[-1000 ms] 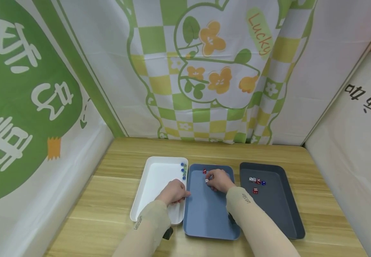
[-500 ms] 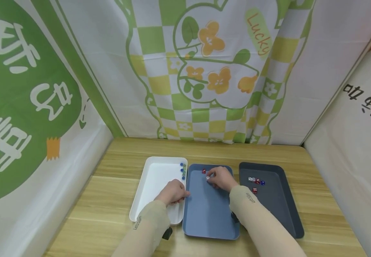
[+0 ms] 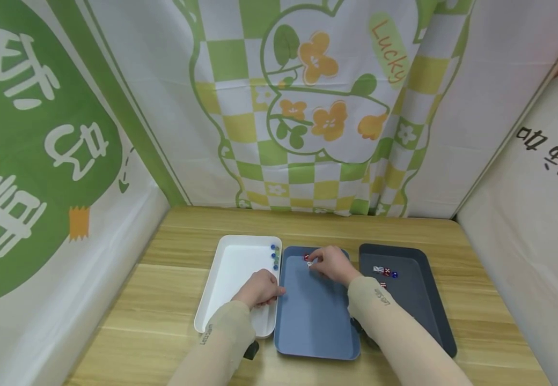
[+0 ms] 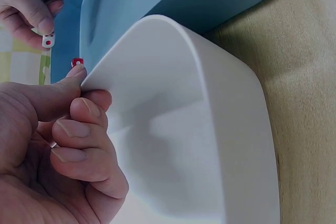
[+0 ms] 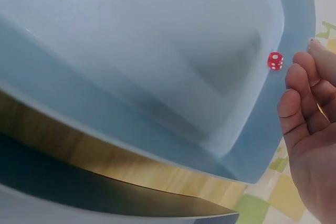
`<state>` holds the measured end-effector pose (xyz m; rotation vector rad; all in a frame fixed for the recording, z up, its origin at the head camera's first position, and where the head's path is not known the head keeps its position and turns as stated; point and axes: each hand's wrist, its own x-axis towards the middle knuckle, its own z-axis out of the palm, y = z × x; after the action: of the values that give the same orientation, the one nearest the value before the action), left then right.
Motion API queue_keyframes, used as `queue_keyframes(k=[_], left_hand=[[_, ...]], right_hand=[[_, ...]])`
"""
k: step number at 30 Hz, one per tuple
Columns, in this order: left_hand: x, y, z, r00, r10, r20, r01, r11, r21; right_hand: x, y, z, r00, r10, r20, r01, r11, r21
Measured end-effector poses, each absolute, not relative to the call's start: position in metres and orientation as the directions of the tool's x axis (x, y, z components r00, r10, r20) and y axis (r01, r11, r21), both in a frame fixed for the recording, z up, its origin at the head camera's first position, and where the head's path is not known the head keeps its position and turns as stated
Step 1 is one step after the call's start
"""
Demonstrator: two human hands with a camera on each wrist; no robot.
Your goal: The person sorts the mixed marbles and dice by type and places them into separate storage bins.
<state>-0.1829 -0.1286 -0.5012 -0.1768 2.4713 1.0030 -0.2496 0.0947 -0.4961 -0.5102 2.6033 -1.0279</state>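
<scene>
My left hand [image 3: 259,288] pinches the right rim of the white tray [image 4: 236,98] between thumb and curled index finger. Over the far end of the blue tray [image 3: 316,321], the thumb and fingertip of my right hand [image 3: 333,264] hold a small white die [image 4: 48,40]; one face carries a red dot. A red die [image 5: 275,61] with white pips sits in the blue tray by its far wall, close to my right fingers. In the right wrist view the white die is almost wholly hidden by the fingertips.
Several blue and green beads [image 3: 275,256] line the white tray's right side. To the right, a dark grey tray [image 3: 424,311] contains several dice [image 3: 387,272] and a blue piece [image 3: 395,274]. All three trays stand side by side on a wooden table [image 3: 163,305]; curtains enclose it.
My right hand has shifted slightly away from me with the white die, nearer the red die. The left hand stays on the white tray's rim.
</scene>
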Motion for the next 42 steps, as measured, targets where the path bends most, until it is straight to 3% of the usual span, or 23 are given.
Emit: queue_keyframes(k=[17,42], left_hand=[[-0.185,-0.129,-0.505,-0.882,0.051,-0.468,-0.288,0.729,0.621],[-0.185,-0.130,-0.504,-0.886,0.064,-0.458,-0.278,0.719,0.637]], right_hand=[[-0.246,0.097,-0.482,-0.882,-0.455,-0.120,-0.253,0.674,-0.694],[-0.247,0.145,-0.475,-0.902,-0.420,-0.103,-0.236,0.678,-0.696]])
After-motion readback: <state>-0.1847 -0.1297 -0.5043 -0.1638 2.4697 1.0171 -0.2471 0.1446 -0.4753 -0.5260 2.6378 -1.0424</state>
